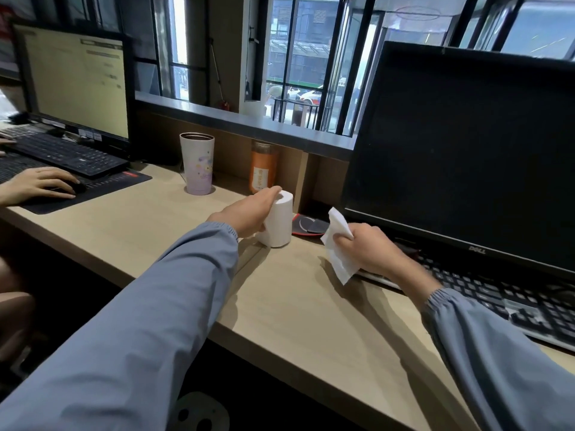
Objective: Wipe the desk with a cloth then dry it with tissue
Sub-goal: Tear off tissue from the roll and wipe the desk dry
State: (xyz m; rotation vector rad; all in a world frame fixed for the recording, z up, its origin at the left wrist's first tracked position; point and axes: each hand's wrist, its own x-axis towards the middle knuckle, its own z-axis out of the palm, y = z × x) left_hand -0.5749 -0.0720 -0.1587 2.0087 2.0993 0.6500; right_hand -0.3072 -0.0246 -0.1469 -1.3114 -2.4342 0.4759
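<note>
The left sleeve (140,306) led to the left hand (249,213), curled round a tissue roll (280,228) standing on the surface (311,312). The right hand (370,250) clutched a loose tissue sheet (337,244) beside it. The sheet looked light, limp and easily torn, so probably best held wadded.

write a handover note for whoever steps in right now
Left hand: grips the roll, which stands upright on the desk.
Right hand: holds a tissue beside the keyboard; whether it touches the desk is unclear.
Done: a tissue is in hand. No cloth is in view, so the cloth wipe is probably finished, but this cannot be confirmed.
Left: dry the desk with the tissue.
</note>
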